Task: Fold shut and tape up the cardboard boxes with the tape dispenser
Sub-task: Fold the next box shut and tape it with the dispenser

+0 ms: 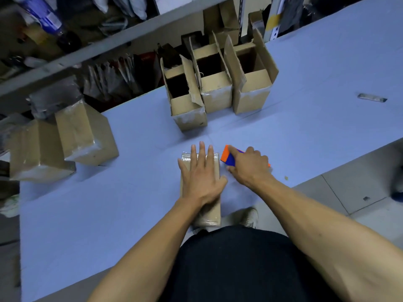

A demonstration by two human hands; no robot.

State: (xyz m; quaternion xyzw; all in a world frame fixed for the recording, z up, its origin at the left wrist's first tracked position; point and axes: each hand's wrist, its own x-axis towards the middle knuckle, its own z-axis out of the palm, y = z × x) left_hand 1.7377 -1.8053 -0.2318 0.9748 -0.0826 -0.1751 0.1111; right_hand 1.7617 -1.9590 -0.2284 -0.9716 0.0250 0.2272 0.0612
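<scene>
A small closed cardboard box [212, 211] with clear tape on its top lies on the blue table [109, 225] in front of me. My left hand [201, 177] presses flat on its top, fingers straight and spread. Just right of the box, my right hand [248, 166] grips the orange and blue tape dispenser [227, 158], which sits low on the table beside the box's far right corner. Three open boxes [218, 90] with raised flaps stand in a row further back.
Two taped boxes [85, 136] lie at the left edge of the table. A small metal piece [372, 98] lies at the far right. Cluttered shelves [65, 51] run behind the table. The table's near edge drops to a tiled floor [349, 192] at right.
</scene>
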